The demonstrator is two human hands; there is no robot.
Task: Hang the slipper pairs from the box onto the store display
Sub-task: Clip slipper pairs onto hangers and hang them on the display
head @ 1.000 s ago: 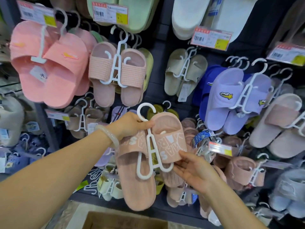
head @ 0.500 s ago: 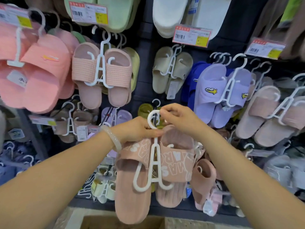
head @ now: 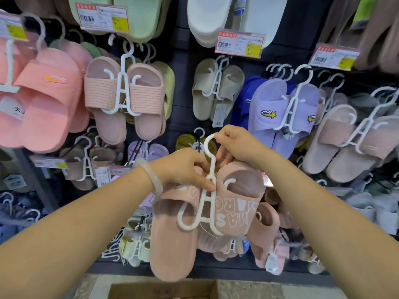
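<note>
two hands (head: 183, 167) (head: 235, 143) pinch the white hanger (head: 208, 184) of pink slippers (head: 172, 229); cardboard box (head: 164, 288) below, contents unclear.

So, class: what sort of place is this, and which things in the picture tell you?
Most likely a shop's footwear aisle: a wall of slipper pairs on white plastic hangers, red-and-yellow barcoded price tags, and a brown cardboard box below.

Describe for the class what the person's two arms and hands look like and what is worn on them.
Both forearms are bare, with no sleeves in view. The left hand has a smooth, pale, translucent bangle around its wrist. The right hand shows no bracelet, watch or glove. No rings can be made out on either hand.
</note>
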